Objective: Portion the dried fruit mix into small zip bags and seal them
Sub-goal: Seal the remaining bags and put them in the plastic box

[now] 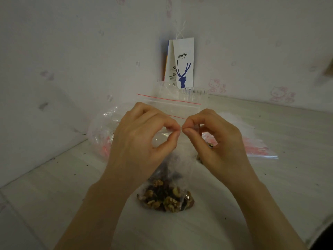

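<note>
Dried fruit mix (165, 197) inside zip bag (182, 159)

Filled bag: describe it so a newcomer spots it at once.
On the white table, find the left hand and right hand; both pinch the top of the filled bag. Unlike the empty bags behind, it holds a nut-and-fruit mix.

White paper bag (184, 62) reads "luckin coffee" (small print beneath is illegible).
</note>
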